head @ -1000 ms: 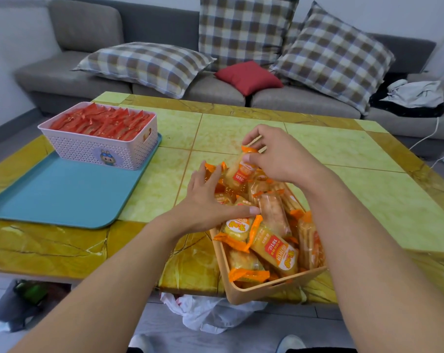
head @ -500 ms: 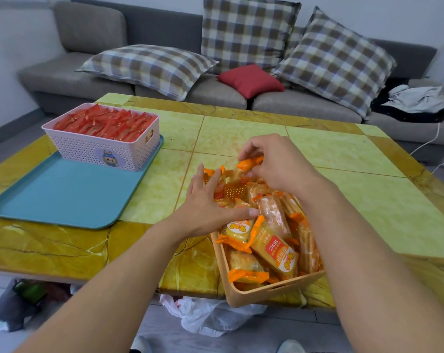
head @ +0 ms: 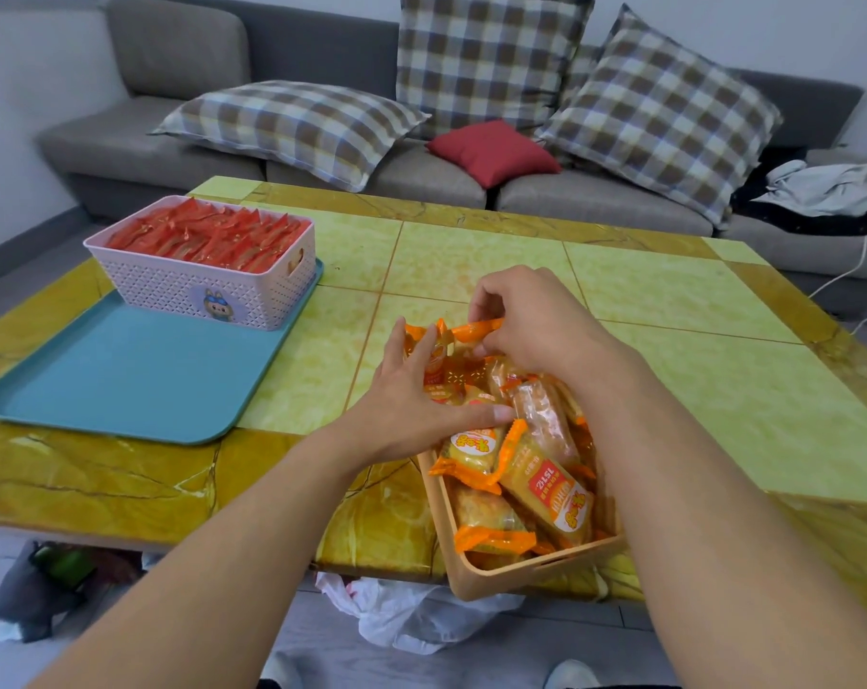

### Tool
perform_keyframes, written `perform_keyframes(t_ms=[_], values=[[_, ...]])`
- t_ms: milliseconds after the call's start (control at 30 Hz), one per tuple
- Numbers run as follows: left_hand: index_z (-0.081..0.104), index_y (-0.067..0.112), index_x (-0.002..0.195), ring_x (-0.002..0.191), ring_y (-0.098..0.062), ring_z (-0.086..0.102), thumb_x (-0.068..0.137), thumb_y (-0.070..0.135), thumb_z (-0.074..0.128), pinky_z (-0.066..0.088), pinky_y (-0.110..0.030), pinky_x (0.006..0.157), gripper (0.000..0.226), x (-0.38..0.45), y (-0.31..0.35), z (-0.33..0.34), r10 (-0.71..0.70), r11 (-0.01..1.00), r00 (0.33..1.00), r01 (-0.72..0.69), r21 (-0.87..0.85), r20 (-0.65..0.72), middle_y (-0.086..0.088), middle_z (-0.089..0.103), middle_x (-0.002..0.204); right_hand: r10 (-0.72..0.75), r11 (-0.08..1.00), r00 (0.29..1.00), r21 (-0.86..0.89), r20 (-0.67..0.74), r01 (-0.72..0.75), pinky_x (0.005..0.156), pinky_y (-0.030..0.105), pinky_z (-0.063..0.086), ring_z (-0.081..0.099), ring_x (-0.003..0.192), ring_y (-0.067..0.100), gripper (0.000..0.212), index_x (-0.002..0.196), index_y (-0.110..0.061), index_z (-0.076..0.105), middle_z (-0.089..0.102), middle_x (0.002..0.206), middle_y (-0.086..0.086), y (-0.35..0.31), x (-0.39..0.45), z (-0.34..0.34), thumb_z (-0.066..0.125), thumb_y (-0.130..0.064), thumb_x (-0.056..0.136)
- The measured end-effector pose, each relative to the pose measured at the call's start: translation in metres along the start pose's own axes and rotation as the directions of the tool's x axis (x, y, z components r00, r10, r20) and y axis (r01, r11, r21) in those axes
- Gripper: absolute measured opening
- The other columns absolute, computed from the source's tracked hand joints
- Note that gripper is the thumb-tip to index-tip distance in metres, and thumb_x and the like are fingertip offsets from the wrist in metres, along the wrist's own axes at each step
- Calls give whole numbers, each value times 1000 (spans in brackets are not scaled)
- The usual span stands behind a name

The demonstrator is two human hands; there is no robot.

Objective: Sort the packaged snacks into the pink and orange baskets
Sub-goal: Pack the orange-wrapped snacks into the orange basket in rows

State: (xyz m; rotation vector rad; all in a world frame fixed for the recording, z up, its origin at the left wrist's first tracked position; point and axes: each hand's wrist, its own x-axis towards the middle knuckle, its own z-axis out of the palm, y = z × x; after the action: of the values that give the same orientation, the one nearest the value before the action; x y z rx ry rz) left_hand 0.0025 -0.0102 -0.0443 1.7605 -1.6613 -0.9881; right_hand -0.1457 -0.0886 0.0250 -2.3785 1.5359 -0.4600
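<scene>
The right hand (head: 535, 325) is pinching a snack (head: 473, 331), its long axis lying left-right. The left hand (head: 411, 400) is resting flat-fingered on the orange basket (head: 511, 576). The basket is sitting on a yellow table (head: 670, 370) facing a sofa (head: 173, 67).

Two bare forearms enter from the lower edge, with no sleeve reaching the visible part of either arm. The left hand (head: 411, 405) and the right hand (head: 530, 325) are bare, their nails short. Light-coloured shoe toes (head: 570, 676) show at the bottom edge, beside a dark garment edge.
</scene>
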Motion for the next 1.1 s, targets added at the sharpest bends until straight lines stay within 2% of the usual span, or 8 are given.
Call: perform_keyframes(t_ms=[300,567,733,800,867,933,1033,1100], values=[[1,32,161,154,-9,6,58,72,79,20,-24,110,135,-2,1,0,31,999,999,-31,-29,-12,16,-26,163,15,999,997,-41,71,-12,64,26,44,62,88,14,36,81,-32,63,66,96,-7,-2,3,-1,91,-13,70],[3,31,161,153,-8,9,54,76,75,19,-21,105,137,-4,1,-1,31,999,1000,-31,-15,-2,16,-24,164,123,988,992,-92,-20,-124,61,27,52,63,70,15,29,81,-26,73,71,90,2,-5,13,18,89,-4,70],[4,31,162,152,-8,10,49,78,71,17,-20,106,140,-5,-1,-4,49,998,999,-49,-33,7,14,-21,165,109,964,992,-239,-58,-120,77,32,47,61,104,24,38,105,-28,76,60,120,3,-13,10,17,91,-16,72],[3,31,162,152,-6,8,50,77,71,15,-19,107,138,-6,-2,-5,66,997,998,-65,-43,15,12,-20,166,59,972,995,-223,-82,-76,77,33,48,63,104,25,39,106,-27,74,61,116,3,-17,4,9,89,-15,73],[3,31,162,152,-4,4,53,76,71,14,-21,110,136,-6,-5,-11,76,996,997,-74,-42,35,12,-19,166,38,985,999,-167,-19,-41,75,31,53,68,89,20,18,90,-28,76,71,100,1,-25,-3,4,86,-19,77],[7,35,161,153,-5,4,54,77,71,15,-26,116,131,-4,-9,-20,79,997,995,-77,-25,68,15,-14,167,45,981,993,-192,110,-23,78,33,56,69,85,19,4,90,-26,80,74,95,0,-32,-6,8,77,-27,87],[17,36,160,153,-6,8,57,76,68,16,-25,117,122,-2,-19,-31,122,992,990,-123,6,75,17,-4,168,90,953,931,-303,355,24,74,35,54,67,88,23,23,108,-18,76,73,99,4,-37,-8,23,63,-32,96],[19,34,160,154,-7,8,60,74,64,15,-26,118,116,-1,-22,-33,163,986,984,-165,29,68,15,-2,168,91,933,868,-347,488,97,65,34,49,64,86,25,26,106,-10,73,68,93,5,-42,-11,28,57,-28,98]])
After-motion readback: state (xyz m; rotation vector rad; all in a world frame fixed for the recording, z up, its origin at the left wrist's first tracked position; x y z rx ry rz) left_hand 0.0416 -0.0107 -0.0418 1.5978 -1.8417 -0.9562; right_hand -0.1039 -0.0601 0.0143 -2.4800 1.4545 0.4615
